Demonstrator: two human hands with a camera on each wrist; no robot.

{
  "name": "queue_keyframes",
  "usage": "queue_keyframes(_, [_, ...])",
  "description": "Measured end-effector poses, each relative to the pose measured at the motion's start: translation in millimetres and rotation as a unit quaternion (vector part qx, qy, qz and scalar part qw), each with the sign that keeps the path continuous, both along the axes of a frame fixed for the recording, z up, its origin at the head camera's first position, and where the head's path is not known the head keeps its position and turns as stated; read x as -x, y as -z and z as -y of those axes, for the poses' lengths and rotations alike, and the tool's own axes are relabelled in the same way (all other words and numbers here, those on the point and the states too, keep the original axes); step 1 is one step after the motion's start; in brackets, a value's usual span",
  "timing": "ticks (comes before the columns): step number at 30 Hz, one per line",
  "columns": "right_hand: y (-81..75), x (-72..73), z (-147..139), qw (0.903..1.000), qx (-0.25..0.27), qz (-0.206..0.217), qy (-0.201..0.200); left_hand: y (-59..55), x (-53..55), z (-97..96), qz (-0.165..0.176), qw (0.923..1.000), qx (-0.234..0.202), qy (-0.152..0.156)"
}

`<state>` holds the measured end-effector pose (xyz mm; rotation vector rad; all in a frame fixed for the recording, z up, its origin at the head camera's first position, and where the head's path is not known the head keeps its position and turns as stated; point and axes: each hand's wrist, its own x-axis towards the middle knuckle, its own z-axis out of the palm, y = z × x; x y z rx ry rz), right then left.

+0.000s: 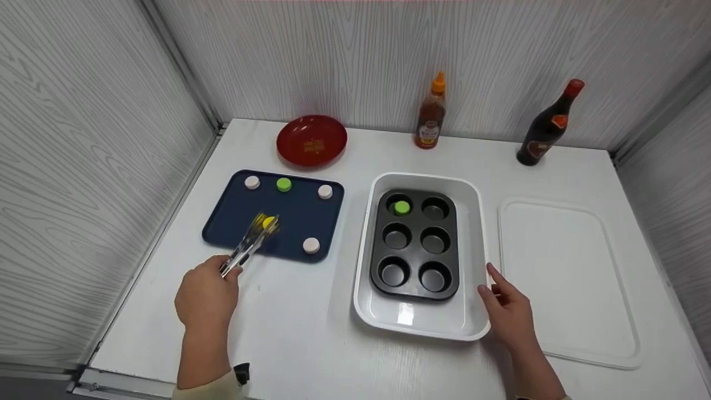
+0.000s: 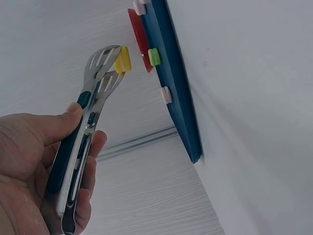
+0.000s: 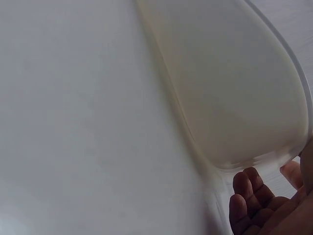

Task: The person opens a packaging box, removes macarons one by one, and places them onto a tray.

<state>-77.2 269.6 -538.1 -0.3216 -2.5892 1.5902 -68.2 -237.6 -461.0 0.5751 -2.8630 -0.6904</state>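
Note:
My left hand (image 1: 208, 291) grips metal tongs (image 1: 244, 250) with dark green handle inlays, seen closely in the left wrist view. Between the slotted tips is a yellow disc (image 2: 123, 59), above the dark blue tray (image 1: 222, 222). On that tray lie a green disc (image 1: 284, 184) and several pale pink discs (image 1: 311, 245). My right hand (image 1: 511, 316) holds the right side of a white rectangular basin (image 1: 364, 311), thumb over its rim and fingers outside. Inside the basin sits a dark muffin tin (image 1: 414, 244); its far left cup has a green disc (image 1: 402, 208).
A red plate (image 1: 312, 141) stands behind the blue tray. Along the back wall are a sauce bottle (image 1: 430, 116) with an orange tip and a dark bottle (image 1: 547, 128) with a red cap. A flat white lid (image 1: 566, 283) lies right of the basin.

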Motion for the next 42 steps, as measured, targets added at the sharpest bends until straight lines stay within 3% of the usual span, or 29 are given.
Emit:
queue_keyframes(6, [-1.1,0.2,0,0.9999,0.001,0.012,-0.004,14.1,0.6,7.3,0.047,0.9989,-0.007,-0.007])
queue_keyframes(11, [-2.3,-0.1,-1,0.9999,0.005,0.015,-0.006,24.3,4.3,8.2,0.061,0.9981,-0.006,-0.008])
queue_keyframes(16, [-1.8,-0.1,-2,0.9999,0.005,0.01,-0.006,28.1,5.0,7.8,0.059,0.9981,-0.012,-0.009])
queue_keyframes(20, [-1.7,0.0,-2,0.9999,-0.003,0.014,-0.006,28.9,2.5,6.6,0.034,0.9992,-0.013,-0.016])
queue_keyframes(25, [-2.4,-0.1,-2,1.0,0.001,0.009,-0.003,18.8,2.4,-0.8,-0.008,0.9995,-0.016,-0.027])
queue_keyframes(31, [-2.7,0.0,-2,1.0,0.003,0.001,0.0,0.4,14.7,-18.9,-0.031,0.9994,-0.014,-0.009])
queue_keyframes(37, [-1.6,-0.1,-2,1.0,-0.002,0.007,-0.001,-13.4,38.3,-45.8,-0.047,0.9985,0.005,0.029])
queue_keyframes(42, [-0.6,-0.3,-2,0.9999,-0.006,0.015,-0.001,-24.6,62.4,-74.3,-0.042,0.9958,0.016,0.079])
